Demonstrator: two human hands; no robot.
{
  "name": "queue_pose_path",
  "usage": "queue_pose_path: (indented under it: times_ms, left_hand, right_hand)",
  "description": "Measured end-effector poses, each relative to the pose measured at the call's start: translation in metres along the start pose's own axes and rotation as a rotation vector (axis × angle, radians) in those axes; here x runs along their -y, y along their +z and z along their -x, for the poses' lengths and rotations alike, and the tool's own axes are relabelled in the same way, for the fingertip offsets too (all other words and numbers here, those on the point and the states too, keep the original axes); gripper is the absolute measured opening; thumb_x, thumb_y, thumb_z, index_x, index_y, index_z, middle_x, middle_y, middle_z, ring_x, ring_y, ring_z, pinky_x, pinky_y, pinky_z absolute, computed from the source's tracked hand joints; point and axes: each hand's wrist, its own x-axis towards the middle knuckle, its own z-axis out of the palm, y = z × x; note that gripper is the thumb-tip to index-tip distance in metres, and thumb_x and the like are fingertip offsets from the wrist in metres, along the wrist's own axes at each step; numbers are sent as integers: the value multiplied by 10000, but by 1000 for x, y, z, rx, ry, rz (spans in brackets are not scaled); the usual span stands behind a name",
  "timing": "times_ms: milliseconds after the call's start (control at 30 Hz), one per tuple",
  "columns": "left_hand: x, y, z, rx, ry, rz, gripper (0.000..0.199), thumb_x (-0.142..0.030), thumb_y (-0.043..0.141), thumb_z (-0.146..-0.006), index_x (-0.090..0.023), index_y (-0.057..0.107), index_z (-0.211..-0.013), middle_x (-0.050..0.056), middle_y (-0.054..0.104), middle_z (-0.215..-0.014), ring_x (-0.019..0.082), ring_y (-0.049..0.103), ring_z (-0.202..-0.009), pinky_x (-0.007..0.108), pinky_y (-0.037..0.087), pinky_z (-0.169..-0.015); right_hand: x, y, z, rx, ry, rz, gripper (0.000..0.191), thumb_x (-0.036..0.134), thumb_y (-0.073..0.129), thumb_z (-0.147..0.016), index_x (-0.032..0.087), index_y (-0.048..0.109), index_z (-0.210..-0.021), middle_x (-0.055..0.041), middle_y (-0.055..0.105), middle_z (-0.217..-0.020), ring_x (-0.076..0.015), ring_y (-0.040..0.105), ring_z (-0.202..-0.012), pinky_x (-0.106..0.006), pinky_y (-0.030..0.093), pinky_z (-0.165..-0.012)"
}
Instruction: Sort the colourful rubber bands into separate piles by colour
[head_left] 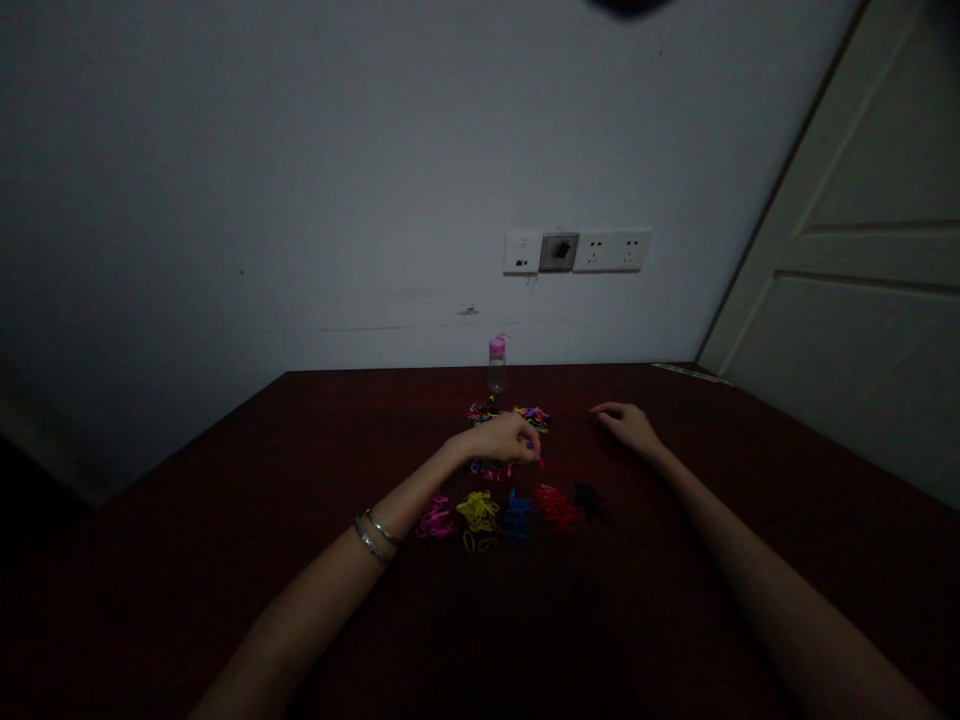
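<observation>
My left hand [508, 438] reaches over a mixed-colour pile of rubber bands [532, 416], its fingers pinched together. A small red rubber band [541, 463] appears to show at its fingertips. The hand and wrist hide part of the pile. To the right of it, my right hand [631, 428] rests on the table with loosely stretched fingers, seemingly holding nothing. Nearer me lies a row of sorted rubber bands: pink [436, 519], yellow [478, 510], blue [517, 515], red [555, 510] and black [592, 502].
A clear bottle with a pink cap [496, 365] stands behind the mixed pile. Two loose yellowish bands [479, 543] lie in front of the yellow pile. The dark red table [337, 420] meets a wall with sockets [611, 251]. A door [862, 280] is at the right.
</observation>
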Motion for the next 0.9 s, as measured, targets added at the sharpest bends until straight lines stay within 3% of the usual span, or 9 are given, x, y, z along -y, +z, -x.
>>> queue_pose_path:
  times_ms: [100, 233, 433, 633, 767, 900]
  left_hand:
    - [-16, 9, 0, 131, 17, 31, 126, -163, 574, -667, -125, 666, -745, -31, 531, -533, 61, 445, -487, 178, 304, -484]
    - [-20, 17, -2, 246, 25, 49, 120, -140, 570, -667, -135, 664, -741, -31, 545, -543, 65, 473, -499, 178, 320, -496]
    - [-3, 9, 0, 225, -2, 159, 191, -249, 646, -641, -139, 665, -795, -35, 535, -530, 65, 450, -481, 182, 294, -466]
    - [43, -21, 8, -27, -113, 344, 227, -273, 660, -614, -109, 669, -770, -5, 570, -567, 64, 434, -492, 193, 307, -485]
    - [91, -38, 21, -369, -274, 427, 247, -308, 659, -599, -102, 663, -736, -21, 521, -500, 50, 366, -426, 189, 239, -422]
    - [130, -45, 39, -649, -456, 485, 271, -337, 634, -617, -105, 649, -756, -65, 395, -391, 41, 275, -348, 193, 167, -376]
  right_hand:
    - [3, 0, 1, -1, 3, 1, 305, 266, 459, -709, 152, 683, -882, -59, 687, -840, -187, 614, -782, -271, 444, -722]
    - [3, 0, 1, -2, -8, -5, 305, 262, 462, -709, 148, 683, -883, -62, 687, -843, -181, 614, -769, -268, 445, -715]
    - [0, 0, 0, 4, -11, -30, 307, 256, 463, -702, 140, 680, -885, -65, 683, -830, -182, 611, -769, -275, 439, -733]
    - [5, -1, 1, 26, -1, -63, 318, 270, 479, -692, 136, 672, -908, -57, 668, -767, -176, 597, -706, -265, 435, -661]
    - [19, 3, 2, 66, -72, -130, 323, 288, 509, -679, 125, 664, -911, -57, 655, -768, -163, 576, -690, -248, 422, -627]
    - [40, 12, 4, 206, -150, -201, 316, 310, 536, -672, 112, 658, -887, -36, 629, -710, -135, 548, -636, -229, 407, -589]
